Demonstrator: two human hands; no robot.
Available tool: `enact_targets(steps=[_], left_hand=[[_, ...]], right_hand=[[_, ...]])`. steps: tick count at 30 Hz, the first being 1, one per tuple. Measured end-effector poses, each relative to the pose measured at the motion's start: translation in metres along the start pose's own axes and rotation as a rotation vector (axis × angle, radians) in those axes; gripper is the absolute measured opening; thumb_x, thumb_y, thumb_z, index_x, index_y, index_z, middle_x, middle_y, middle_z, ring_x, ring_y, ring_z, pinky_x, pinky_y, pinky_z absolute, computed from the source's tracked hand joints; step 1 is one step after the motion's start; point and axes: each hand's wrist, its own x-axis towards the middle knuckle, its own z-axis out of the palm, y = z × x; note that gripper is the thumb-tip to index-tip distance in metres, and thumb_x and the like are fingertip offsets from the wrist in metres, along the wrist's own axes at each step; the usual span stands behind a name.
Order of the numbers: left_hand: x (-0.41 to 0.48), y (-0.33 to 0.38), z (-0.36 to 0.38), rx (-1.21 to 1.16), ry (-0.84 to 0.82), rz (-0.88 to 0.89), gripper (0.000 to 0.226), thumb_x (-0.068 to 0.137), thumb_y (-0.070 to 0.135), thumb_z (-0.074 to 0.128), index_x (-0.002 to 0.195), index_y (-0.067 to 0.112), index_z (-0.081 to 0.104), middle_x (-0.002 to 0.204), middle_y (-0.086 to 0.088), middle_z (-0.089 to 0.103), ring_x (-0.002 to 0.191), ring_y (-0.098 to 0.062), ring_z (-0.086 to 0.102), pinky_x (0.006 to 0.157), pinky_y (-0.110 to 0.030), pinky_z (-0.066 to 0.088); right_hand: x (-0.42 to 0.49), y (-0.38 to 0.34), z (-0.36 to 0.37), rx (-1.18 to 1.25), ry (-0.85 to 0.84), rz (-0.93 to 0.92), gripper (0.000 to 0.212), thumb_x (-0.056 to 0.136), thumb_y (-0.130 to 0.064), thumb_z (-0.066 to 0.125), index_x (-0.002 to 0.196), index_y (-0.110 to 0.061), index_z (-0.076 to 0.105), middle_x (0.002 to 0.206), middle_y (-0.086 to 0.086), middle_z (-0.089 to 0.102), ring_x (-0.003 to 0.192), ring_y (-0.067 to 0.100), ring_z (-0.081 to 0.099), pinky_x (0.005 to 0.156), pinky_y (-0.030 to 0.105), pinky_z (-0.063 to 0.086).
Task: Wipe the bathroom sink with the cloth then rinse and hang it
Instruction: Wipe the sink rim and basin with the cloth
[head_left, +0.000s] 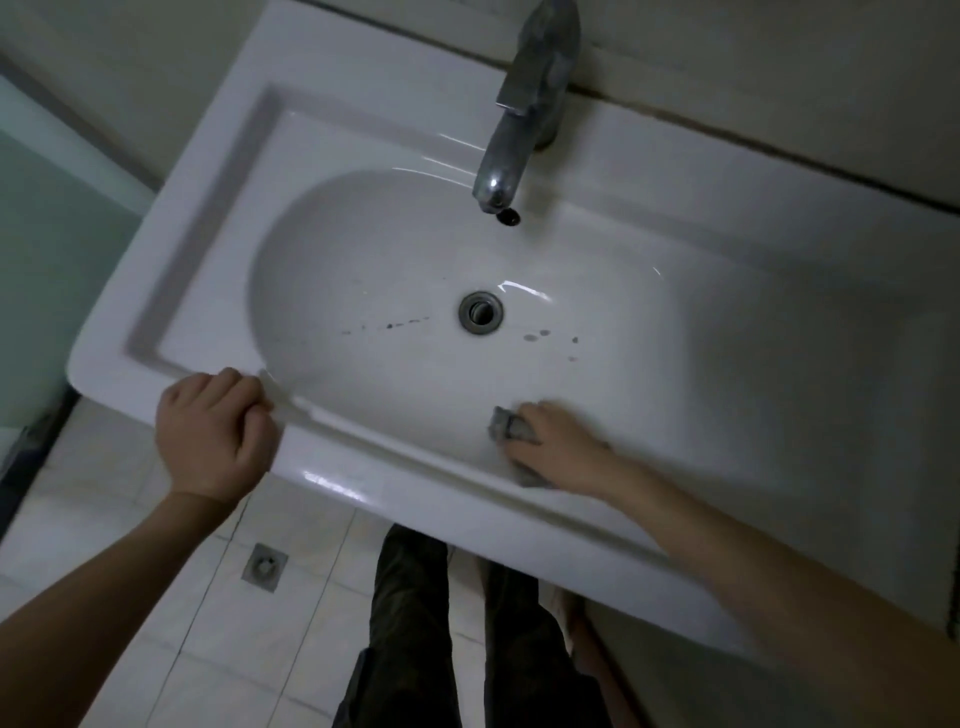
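Observation:
A white bathroom sink (218, 218) fills the middle of the view, with a round metal drain (480, 313) at the bottom of its basin. Dark spots lie on the basin floor to either side of the drain. My right hand (558, 447) presses a small grey cloth (506, 427) against the near inner wall of the basin, right of centre. My left hand (215, 434) rests curled on the sink's front left rim, with nothing in it. Most of the cloth is hidden under my right hand.
A chrome tap (524, 98) stands at the back rim, its spout over the basin above a dark overflow hole (508, 216). Below the sink are a tiled floor, a square floor drain (265, 566) and my legs in dark trousers. A wall runs behind the sink.

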Motion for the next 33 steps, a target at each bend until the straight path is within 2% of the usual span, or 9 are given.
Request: enact_targets(steps=[3,7,11,13,15,19,22,29,33], left_hand=[[-0.001,0.002,-0.001,-0.002,0.009,0.005,0.025,0.076,0.018,0.037,0.065,0.007,0.056,0.064,-0.009,0.052,0.061,-0.026,0.042,0.068,-0.032,0.026],[0.0,-0.001,0.001,-0.004,0.011,0.004,0.026,0.077,0.019,0.036,0.067,0.008,0.057,0.067,-0.009,0.054,0.063,-0.025,0.044,0.07,-0.033,0.027],[0.0,0.003,-0.002,0.025,-0.037,-0.016,0.025,0.078,0.02,0.034,0.068,0.008,0.054,0.067,-0.009,0.052,0.065,-0.024,0.04,0.071,-0.031,0.023],[0.001,0.002,-0.004,0.028,-0.038,-0.017,0.023,0.078,0.02,0.035,0.068,0.009,0.053,0.066,-0.008,0.05,0.065,-0.023,0.039,0.071,-0.031,0.022],[0.0,0.001,-0.004,0.034,-0.039,-0.017,0.022,0.078,0.019,0.035,0.069,0.01,0.053,0.066,-0.007,0.051,0.065,-0.023,0.039,0.072,-0.031,0.022],[0.001,-0.003,-0.002,0.017,-0.037,-0.005,0.024,0.078,0.02,0.034,0.07,0.011,0.055,0.068,-0.007,0.054,0.067,-0.023,0.041,0.074,-0.03,0.023],[0.0,-0.004,0.0,0.001,0.009,0.007,0.022,0.076,0.018,0.036,0.069,0.011,0.056,0.068,-0.006,0.054,0.066,-0.024,0.042,0.075,-0.03,0.024],[0.0,-0.007,0.004,-0.005,0.033,0.038,0.021,0.075,0.016,0.037,0.069,0.01,0.056,0.07,-0.006,0.055,0.067,-0.024,0.043,0.076,-0.031,0.027],[0.0,-0.007,0.005,-0.007,0.045,0.024,0.022,0.075,0.016,0.036,0.069,0.01,0.056,0.068,-0.006,0.055,0.067,-0.023,0.041,0.076,-0.03,0.025]], right_hand=[[0.035,-0.075,0.033,0.337,0.023,-0.027,0.025,0.091,-0.026,0.057,0.071,-0.016,0.044,0.073,0.002,0.054,0.07,0.024,0.055,0.056,0.03,0.037],[0.081,-0.152,0.053,0.455,0.055,-0.144,0.03,0.091,-0.038,0.055,0.072,-0.017,0.045,0.079,0.012,0.056,0.073,0.029,0.056,0.06,0.031,0.036],[0.052,-0.109,0.037,0.38,-0.061,-0.206,0.025,0.09,-0.034,0.058,0.086,-0.009,0.054,0.085,0.007,0.057,0.081,0.026,0.057,0.069,0.036,0.042],[0.027,-0.046,0.016,0.175,-0.07,-0.182,0.025,0.088,-0.035,0.058,0.092,-0.01,0.056,0.093,0.011,0.06,0.089,0.029,0.059,0.076,0.039,0.045],[0.006,0.02,-0.015,-0.299,-0.02,-0.147,0.021,0.084,-0.027,0.061,0.094,-0.008,0.058,0.096,0.015,0.059,0.091,0.033,0.057,0.077,0.039,0.046],[0.045,0.077,-0.1,-1.143,0.346,-0.368,0.024,0.059,-0.006,0.067,0.082,-0.004,0.06,0.077,0.019,0.057,0.072,0.035,0.057,0.058,0.038,0.05],[0.105,0.073,-0.124,-1.406,0.494,-0.517,0.016,0.079,-0.011,0.057,0.094,-0.008,0.056,0.086,0.012,0.057,0.082,0.03,0.053,0.063,0.035,0.045],[0.093,0.034,-0.019,-0.852,0.294,-0.26,0.036,0.084,-0.032,0.041,0.094,-0.003,0.059,0.091,0.02,0.056,0.085,0.034,0.051,0.076,0.043,0.04],[0.043,0.0,0.008,-0.244,0.146,-0.097,0.024,0.088,-0.026,0.059,0.094,-0.002,0.056,0.099,0.018,0.055,0.095,0.035,0.051,0.081,0.04,0.04]])
